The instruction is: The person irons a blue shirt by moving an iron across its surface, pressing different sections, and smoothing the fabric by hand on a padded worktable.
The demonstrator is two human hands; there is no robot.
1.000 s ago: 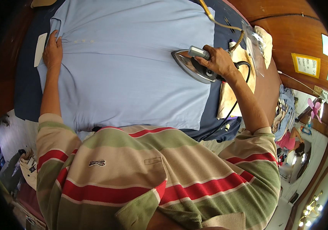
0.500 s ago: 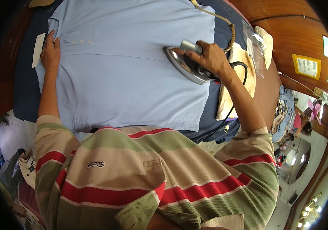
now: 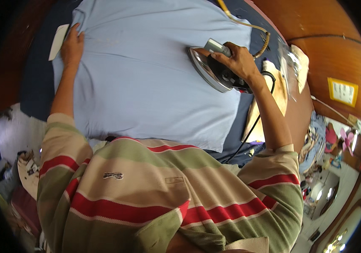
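A light blue garment (image 3: 146, 92), probably a shirt, is spread over a dark blue cover (image 3: 37, 92). My right hand (image 3: 240, 63) grips the handle of a clothes iron (image 3: 214, 74), which has a shiny metal soleplate edge and a dark body. The iron rests on the garment's right part, its pointed end towards the upper left. My left hand (image 3: 71, 47) lies at the garment's left edge, thumb apart from the fingers. Whether any cloth is caught beneath those fingers is hard to see.
A yellowish hose (image 3: 248, 23) and a black cord (image 3: 254, 125) trail from the iron. Beside it lie a scorched cream cloth (image 3: 279, 90) and clear plastic (image 3: 289, 63). A white flat piece (image 3: 59, 41) sits left of my left hand. Piled clothes (image 3: 313, 135) are at right.
The view has shifted, so most things appear further right. The iron stays in nearly the same place on the garment, in my right hand. My left hand stays by the garment's left edge.
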